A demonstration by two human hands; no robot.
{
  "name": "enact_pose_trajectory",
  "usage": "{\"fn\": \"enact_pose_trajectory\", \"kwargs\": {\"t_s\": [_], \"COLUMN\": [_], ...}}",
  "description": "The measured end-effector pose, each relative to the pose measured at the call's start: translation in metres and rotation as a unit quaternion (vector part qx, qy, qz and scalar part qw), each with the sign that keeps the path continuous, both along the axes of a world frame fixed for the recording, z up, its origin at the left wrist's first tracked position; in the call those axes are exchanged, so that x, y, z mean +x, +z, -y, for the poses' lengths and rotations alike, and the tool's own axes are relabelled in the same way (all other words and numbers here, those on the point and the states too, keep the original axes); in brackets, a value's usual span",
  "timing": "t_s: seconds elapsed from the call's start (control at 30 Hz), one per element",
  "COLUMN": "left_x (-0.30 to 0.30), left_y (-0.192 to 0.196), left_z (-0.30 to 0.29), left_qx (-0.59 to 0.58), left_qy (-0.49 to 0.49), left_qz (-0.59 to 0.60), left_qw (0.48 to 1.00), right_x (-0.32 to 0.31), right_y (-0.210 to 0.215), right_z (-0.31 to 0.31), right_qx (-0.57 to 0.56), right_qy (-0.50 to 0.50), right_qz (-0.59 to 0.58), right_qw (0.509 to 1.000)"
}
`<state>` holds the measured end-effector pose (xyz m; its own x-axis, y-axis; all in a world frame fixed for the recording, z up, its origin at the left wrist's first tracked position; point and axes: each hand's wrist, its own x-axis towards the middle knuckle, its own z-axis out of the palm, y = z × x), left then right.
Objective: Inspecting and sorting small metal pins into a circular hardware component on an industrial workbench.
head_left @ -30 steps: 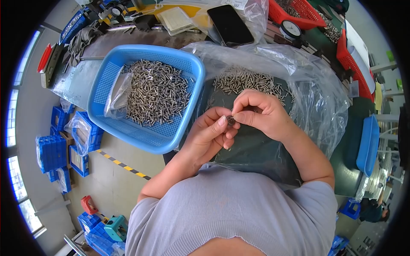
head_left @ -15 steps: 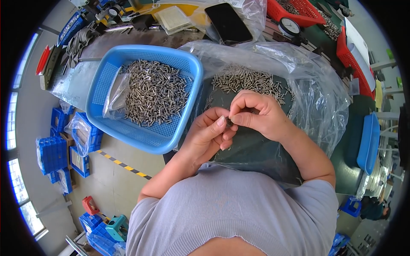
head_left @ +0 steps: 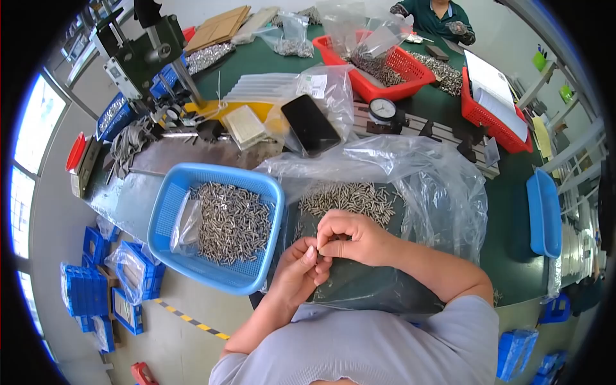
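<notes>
My left hand (head_left: 296, 273) and my right hand (head_left: 354, 239) meet fingertip to fingertip over the plastic-covered tabletop. Both pinch closed. A small dark piece (head_left: 319, 251) shows between the left thumb and fingers; its kind is too small to tell. What the right fingertips grip is hidden. Just beyond the right hand lies a heap of short metal pins (head_left: 350, 200) on clear plastic sheeting (head_left: 443, 192). Left of my hands stands a blue perforated basket (head_left: 168, 253) with many similar metal pins (head_left: 234, 221) and a clear bag (head_left: 187, 224) inside.
Beyond the heap lie a black phone (head_left: 310, 125) and a dial gauge (head_left: 382, 110) by a metal rail. Red baskets (head_left: 410, 80) stand farther back, with a gloved co-worker (head_left: 439, 19) behind. A blue tray (head_left: 544, 212) sits at the right edge, a black stand (head_left: 151, 54) at back left.
The view has tilted up, bringing the far table and the co-worker into sight. My hands stay together in the same pinch.
</notes>
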<state>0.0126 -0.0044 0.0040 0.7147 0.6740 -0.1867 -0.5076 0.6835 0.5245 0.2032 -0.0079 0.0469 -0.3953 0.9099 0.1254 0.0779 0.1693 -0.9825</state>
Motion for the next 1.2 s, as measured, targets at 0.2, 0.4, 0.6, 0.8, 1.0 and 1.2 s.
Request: {"fn": "enact_pose_trajectory", "kwargs": {"t_s": [0.2,0.4,0.6,0.8,1.0,1.2], "left_x": [0.000,0.003,0.001,0.004,0.007,0.005], "left_y": [-0.001,0.001,0.001,0.006,0.026,0.025], "left_z": [-0.002,-0.002,-0.001,-0.001,-0.007,-0.008], "left_qx": [0.016,0.038,0.081,0.036,0.060,0.072], "left_qy": [-0.009,0.009,-0.014,0.021,0.011,0.058], "left_qz": [0.004,-0.007,-0.036,-0.046,-0.015,-0.011], "left_qw": [1.000,0.999,0.996,0.998,0.998,0.996], "right_x": [0.005,0.005,0.002,-0.001,0.010,0.034], "right_y": [0.004,0.004,-0.005,-0.011,0.007,0.032], "right_z": [0.000,0.000,-0.001,-0.002,-0.001,-0.007], "right_qx": [0.015,0.097,0.143,0.278,0.276,0.117], "right_qy": [0.003,-0.014,0.010,-0.097,-0.088,-0.105], "right_qz": [0.036,0.096,0.064,0.109,0.117,0.201], "right_qw": [0.999,0.991,0.988,0.949,0.950,0.967]}}
